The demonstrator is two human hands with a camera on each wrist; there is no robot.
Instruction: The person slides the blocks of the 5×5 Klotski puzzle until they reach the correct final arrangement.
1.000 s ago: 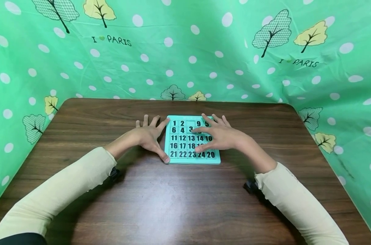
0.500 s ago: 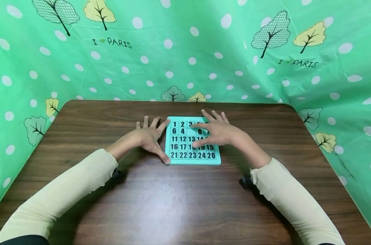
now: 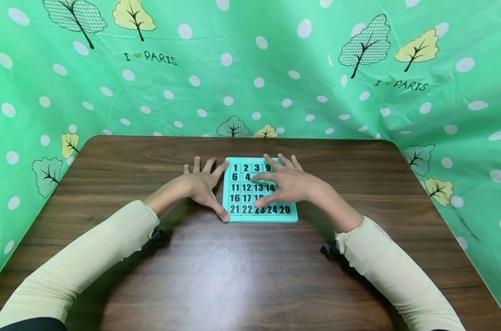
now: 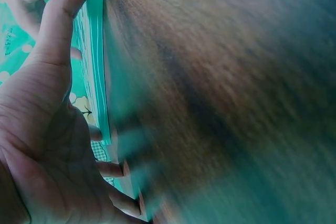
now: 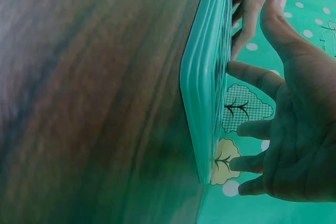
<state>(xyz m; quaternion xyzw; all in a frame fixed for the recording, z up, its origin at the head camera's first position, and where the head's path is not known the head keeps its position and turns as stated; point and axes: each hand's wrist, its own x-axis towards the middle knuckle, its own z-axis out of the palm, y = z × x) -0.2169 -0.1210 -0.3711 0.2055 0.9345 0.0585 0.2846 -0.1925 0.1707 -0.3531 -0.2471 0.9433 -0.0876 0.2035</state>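
Observation:
A turquoise sliding number puzzle (image 3: 246, 193) lies flat on the table with black numbers on its square tiles. My left hand (image 3: 201, 185) is spread along its left side, thumb at the near corner and index finger at the far corner. In the left wrist view the thumb (image 4: 56, 30) lies against the puzzle's edge. Over the right half of the puzzle my right hand (image 3: 296, 184) is spread. Its index fingertip touches the face beside the 4, as the right wrist view shows with the index finger (image 5: 257, 77). Several right-hand tiles are hidden beneath this hand.
The brown wooden table (image 3: 217, 276) stretches toward me and to both sides. A green dotted cloth (image 3: 242, 69) with printed trees hangs behind and beside it. Dark wrist cameras sit under both cream sleeves (image 3: 393, 266).
The 3 tile has moved up from the second row to the top row. Then my right hand has dipped and shifted left, its index finger nearing the 4. The left hand stays put.

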